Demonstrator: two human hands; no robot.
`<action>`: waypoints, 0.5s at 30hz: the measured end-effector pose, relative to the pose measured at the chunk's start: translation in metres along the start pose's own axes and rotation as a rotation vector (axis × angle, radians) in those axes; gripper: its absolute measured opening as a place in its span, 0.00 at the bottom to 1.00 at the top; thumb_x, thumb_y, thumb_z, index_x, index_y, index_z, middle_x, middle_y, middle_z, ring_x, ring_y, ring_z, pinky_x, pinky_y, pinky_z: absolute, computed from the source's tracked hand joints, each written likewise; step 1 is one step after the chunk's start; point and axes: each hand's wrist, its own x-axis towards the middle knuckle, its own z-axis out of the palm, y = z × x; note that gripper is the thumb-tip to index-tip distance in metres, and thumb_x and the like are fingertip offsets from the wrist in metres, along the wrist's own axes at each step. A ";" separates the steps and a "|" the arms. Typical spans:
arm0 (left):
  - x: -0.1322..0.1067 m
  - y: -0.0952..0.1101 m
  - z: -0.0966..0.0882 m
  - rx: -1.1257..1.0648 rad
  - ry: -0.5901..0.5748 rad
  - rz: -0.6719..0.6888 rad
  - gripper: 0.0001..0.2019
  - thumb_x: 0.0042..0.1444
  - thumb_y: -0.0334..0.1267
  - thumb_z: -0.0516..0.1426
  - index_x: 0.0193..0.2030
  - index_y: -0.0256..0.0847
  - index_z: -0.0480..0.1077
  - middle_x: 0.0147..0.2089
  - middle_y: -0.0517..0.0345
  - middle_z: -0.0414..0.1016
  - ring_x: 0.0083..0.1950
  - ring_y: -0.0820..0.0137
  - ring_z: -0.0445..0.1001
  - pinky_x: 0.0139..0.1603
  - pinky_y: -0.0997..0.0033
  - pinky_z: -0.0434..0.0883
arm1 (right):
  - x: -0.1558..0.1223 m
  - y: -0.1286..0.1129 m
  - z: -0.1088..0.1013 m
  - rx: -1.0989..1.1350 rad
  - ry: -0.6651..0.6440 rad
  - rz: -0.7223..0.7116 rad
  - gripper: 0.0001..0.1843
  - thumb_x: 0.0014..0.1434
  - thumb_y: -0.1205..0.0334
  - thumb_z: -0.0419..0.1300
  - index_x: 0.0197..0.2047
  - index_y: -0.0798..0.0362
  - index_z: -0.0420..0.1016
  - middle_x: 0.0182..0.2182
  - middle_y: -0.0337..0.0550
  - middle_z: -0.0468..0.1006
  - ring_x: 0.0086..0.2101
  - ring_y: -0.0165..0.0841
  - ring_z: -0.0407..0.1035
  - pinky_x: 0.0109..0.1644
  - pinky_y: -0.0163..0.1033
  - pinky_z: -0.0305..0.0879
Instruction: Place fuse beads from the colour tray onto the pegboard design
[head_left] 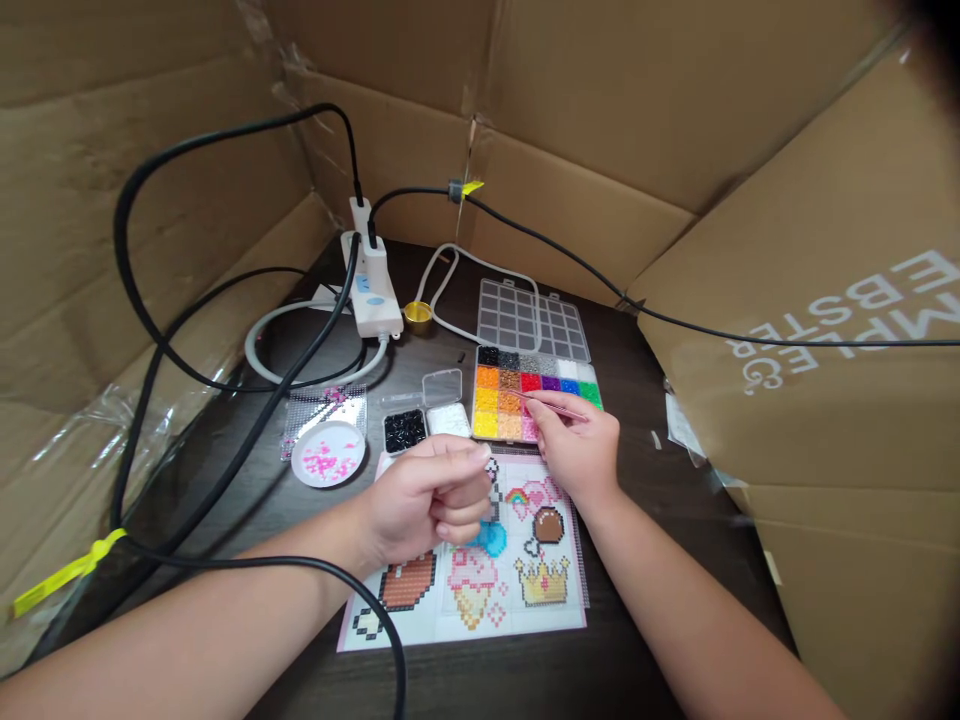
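Observation:
My right hand (581, 440) pinches thin pinkish tweezers (553, 402), their tips over the brown and orange compartments of the bead box (475, 400). This box lies open, its compartments filled with small beads sorted by colour. My left hand (439, 495) is closed above the pattern sheet (480, 640), thumb pressed to the curled fingers; whether anything sits between them is hidden. Printed pixel pictures on the sheet include an ice cream (472, 585) and a crown (543, 582). Beyond my left hand stand a small case of black beads (404, 431) and one of white beads (448, 418).
A white dish (328, 481) with pink beads overlaps a clear pegboard (300, 405) on the left. Behind are a power strip (377, 312) and a gold-coloured cup (418, 318). A black cable (330, 565) crosses over my left forearm. Cardboard walls (585, 180) surround the dark table.

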 end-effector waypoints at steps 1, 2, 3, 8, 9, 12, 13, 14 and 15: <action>0.000 0.000 0.000 0.002 -0.001 0.001 0.24 0.57 0.42 0.61 0.19 0.39 0.51 0.17 0.70 0.43 0.18 0.82 0.42 0.18 0.80 0.45 | 0.000 0.001 0.000 0.001 -0.003 0.001 0.09 0.54 0.58 0.67 0.36 0.53 0.84 0.28 0.46 0.84 0.32 0.38 0.79 0.29 0.38 0.75; 0.000 0.000 0.000 0.003 -0.003 0.001 0.24 0.57 0.42 0.61 0.19 0.39 0.51 0.17 0.70 0.43 0.18 0.82 0.42 0.18 0.80 0.45 | 0.000 0.002 -0.001 -0.001 -0.005 0.000 0.09 0.54 0.58 0.67 0.36 0.53 0.84 0.28 0.46 0.84 0.32 0.38 0.79 0.29 0.38 0.74; 0.000 0.000 0.001 0.006 -0.004 0.000 0.24 0.57 0.42 0.61 0.19 0.39 0.52 0.17 0.70 0.43 0.18 0.82 0.42 0.18 0.80 0.45 | 0.000 0.002 -0.001 -0.005 -0.004 -0.001 0.09 0.54 0.58 0.67 0.36 0.53 0.84 0.28 0.46 0.84 0.32 0.38 0.79 0.28 0.38 0.74; 0.000 -0.001 0.001 0.015 -0.008 -0.001 0.24 0.57 0.42 0.61 0.19 0.39 0.51 0.17 0.70 0.44 0.18 0.82 0.42 0.18 0.80 0.45 | 0.000 0.001 -0.001 -0.031 0.012 -0.003 0.08 0.53 0.58 0.68 0.34 0.54 0.84 0.28 0.46 0.84 0.31 0.38 0.79 0.30 0.39 0.75; 0.000 -0.001 0.001 0.016 -0.009 -0.001 0.24 0.57 0.42 0.61 0.19 0.39 0.51 0.17 0.70 0.43 0.18 0.82 0.42 0.18 0.80 0.45 | 0.000 0.000 0.000 -0.036 0.018 -0.008 0.08 0.53 0.59 0.68 0.34 0.54 0.84 0.29 0.46 0.84 0.31 0.38 0.79 0.31 0.39 0.76; 0.000 -0.001 0.001 0.015 -0.004 -0.001 0.24 0.56 0.42 0.61 0.19 0.39 0.51 0.17 0.70 0.44 0.17 0.82 0.42 0.18 0.80 0.45 | 0.000 -0.002 0.001 -0.050 0.035 -0.030 0.07 0.52 0.60 0.68 0.34 0.54 0.84 0.31 0.46 0.85 0.32 0.37 0.79 0.36 0.41 0.77; 0.000 -0.001 0.001 0.012 -0.002 0.000 0.24 0.56 0.42 0.62 0.19 0.39 0.52 0.17 0.70 0.44 0.17 0.82 0.42 0.18 0.80 0.45 | 0.000 -0.002 0.001 -0.051 0.038 -0.032 0.07 0.52 0.60 0.68 0.34 0.54 0.84 0.31 0.46 0.85 0.32 0.37 0.79 0.37 0.42 0.77; 0.001 -0.001 0.001 0.011 0.001 0.001 0.24 0.56 0.42 0.62 0.19 0.39 0.52 0.17 0.70 0.44 0.17 0.82 0.42 0.17 0.80 0.45 | 0.001 -0.002 0.001 -0.050 0.039 -0.032 0.07 0.52 0.60 0.68 0.34 0.54 0.84 0.31 0.46 0.85 0.32 0.38 0.79 0.38 0.42 0.77; 0.001 -0.001 0.001 0.011 0.003 0.000 0.24 0.56 0.42 0.62 0.19 0.39 0.52 0.17 0.70 0.44 0.17 0.82 0.42 0.17 0.80 0.45 | 0.001 -0.002 0.001 -0.049 0.038 -0.030 0.08 0.52 0.59 0.68 0.34 0.54 0.84 0.31 0.46 0.85 0.32 0.38 0.79 0.39 0.42 0.77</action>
